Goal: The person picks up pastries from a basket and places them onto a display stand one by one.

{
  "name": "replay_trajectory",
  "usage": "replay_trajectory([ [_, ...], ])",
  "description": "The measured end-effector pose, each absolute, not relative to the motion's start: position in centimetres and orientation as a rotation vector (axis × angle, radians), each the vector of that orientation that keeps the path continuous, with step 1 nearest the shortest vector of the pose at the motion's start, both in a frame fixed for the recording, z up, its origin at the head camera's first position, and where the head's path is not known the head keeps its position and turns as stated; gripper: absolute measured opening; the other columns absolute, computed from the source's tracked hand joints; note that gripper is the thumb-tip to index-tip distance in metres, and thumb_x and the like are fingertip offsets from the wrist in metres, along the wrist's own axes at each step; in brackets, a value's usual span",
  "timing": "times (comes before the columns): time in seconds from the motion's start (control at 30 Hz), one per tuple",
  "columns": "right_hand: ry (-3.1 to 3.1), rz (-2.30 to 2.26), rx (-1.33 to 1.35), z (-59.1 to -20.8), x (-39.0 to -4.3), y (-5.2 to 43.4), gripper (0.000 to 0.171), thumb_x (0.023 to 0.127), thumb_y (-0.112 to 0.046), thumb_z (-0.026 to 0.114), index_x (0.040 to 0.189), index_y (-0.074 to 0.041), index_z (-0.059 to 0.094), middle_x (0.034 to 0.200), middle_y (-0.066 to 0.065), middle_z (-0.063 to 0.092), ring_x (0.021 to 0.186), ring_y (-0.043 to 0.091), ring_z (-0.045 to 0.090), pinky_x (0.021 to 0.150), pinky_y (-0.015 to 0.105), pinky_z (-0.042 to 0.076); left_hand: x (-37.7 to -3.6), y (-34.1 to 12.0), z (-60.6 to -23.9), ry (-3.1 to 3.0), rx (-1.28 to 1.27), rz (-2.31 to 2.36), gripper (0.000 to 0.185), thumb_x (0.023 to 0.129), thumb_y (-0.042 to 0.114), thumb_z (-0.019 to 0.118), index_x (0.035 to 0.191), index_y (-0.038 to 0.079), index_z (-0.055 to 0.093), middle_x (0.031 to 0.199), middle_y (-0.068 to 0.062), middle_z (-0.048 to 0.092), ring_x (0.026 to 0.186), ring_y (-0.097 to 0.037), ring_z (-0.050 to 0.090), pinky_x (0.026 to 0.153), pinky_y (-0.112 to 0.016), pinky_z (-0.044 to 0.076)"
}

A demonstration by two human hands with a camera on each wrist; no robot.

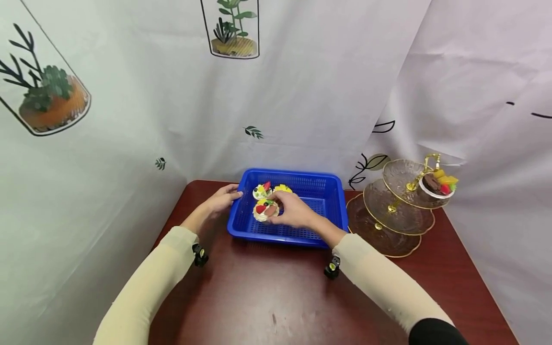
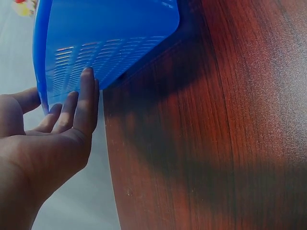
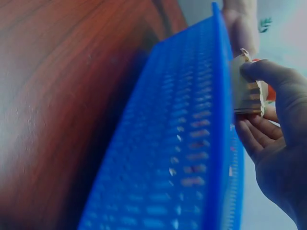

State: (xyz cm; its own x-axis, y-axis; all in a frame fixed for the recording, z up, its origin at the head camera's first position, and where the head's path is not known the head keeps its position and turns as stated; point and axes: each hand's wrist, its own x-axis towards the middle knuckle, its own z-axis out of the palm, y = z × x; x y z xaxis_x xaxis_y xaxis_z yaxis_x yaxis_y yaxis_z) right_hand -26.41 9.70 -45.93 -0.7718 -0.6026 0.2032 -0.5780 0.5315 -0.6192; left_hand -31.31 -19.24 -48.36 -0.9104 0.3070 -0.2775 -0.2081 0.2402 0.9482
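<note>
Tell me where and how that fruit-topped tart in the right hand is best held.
I'd pinch the tart by opposite sides of its wall, coming from above and the right, as the right hand does. Its toppings face up and could be disturbed, while the walls of the blue basket would likely block a low approach.

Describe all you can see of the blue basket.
The blue basket is rectangular, apparently plastic, with slotted walls and floor and a smooth rim. It sits upright on the table, left of the tiered stand. Fruit-topped pastries lie inside. The left hand holds its left side, thumb at the rim, fingers outside.
</note>
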Motion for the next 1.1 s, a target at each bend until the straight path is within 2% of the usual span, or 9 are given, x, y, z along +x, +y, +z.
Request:
replay_trajectory([
  [0.2, 2.686, -1.155, -1.028, -43.9, -25.3, 11.7, 0.061, 0.086, -0.025, 0.088, 0.137, -0.004, 0.064, 0.120, 0.006, 0.069, 0.106, 0.020, 0.067, 0.095, 0.046, 0.059, -31.3, -19.5, -48.5, 2.115, 0.102, 1.693, 0.054, 0.115, 0.019, 0.045, 0.162, -0.003, 0.030, 0.153, -0.029, 0.049, 0.125, -0.037, 0.063, 0.103, -0.050, 0.056],
  [0.43, 2.725, -1.197, -0.995, -42.7, -23.5, 13.7, 0.059, 0.084, -0.022, 0.091, 0.134, -0.007, 0.064, 0.120, 0.003, 0.070, 0.109, 0.019, 0.068, 0.094, 0.042, 0.059, -31.2, -19.5, -48.6, 2.123, 0.125, 1.678, 0.054, 0.115, 0.020, 0.046, 0.162, -0.002, 0.030, 0.153, -0.029, 0.049, 0.129, -0.039, 0.061, 0.103, -0.050, 0.055],
  [0.67, 2.763, -1.262, -0.991, -41.6, -21.9, 15.5, 0.062, 0.084, -0.021, 0.092, 0.136, -0.006, 0.063, 0.127, 0.006, 0.070, 0.109, 0.021, 0.069, 0.095, 0.050, 0.059, -31.3, -19.6, -48.4, 2.141, 0.120, 1.668, 0.051, 0.115, 0.020, 0.046, 0.160, -0.002, 0.033, 0.149, -0.027, 0.053, 0.123, -0.035, 0.064, 0.100, -0.047, 0.058],
  [0.97, 2.873, -1.299, -0.941, -40.0, -21.2, 18.2, 0.062, 0.084, -0.019, 0.092, 0.138, -0.007, 0.064, 0.130, 0.008, 0.069, 0.109, 0.025, 0.071, 0.094, 0.046, 0.060, -31.4, -19.6, -48.3, 2.147, 0.137, 1.651, 0.053, 0.115, 0.021, 0.045, 0.161, -0.003, 0.031, 0.151, -0.028, 0.051, 0.127, -0.037, 0.062, 0.104, -0.049, 0.055],
  [1.1, 2.959, -1.321, -0.920, -39.2, -20.9, 19.5, 0.064, 0.083, -0.017, 0.093, 0.138, -0.005, 0.063, 0.130, 0.012, 0.069, 0.107, 0.029, 0.072, 0.093, 0.050, 0.060, -31.4, -19.5, -48.3, 2.147, 0.127, 1.649, 0.053, 0.115, 0.021, 0.046, 0.160, -0.002, 0.032, 0.150, -0.027, 0.051, 0.129, -0.039, 0.060, 0.106, -0.051, 0.054],
])
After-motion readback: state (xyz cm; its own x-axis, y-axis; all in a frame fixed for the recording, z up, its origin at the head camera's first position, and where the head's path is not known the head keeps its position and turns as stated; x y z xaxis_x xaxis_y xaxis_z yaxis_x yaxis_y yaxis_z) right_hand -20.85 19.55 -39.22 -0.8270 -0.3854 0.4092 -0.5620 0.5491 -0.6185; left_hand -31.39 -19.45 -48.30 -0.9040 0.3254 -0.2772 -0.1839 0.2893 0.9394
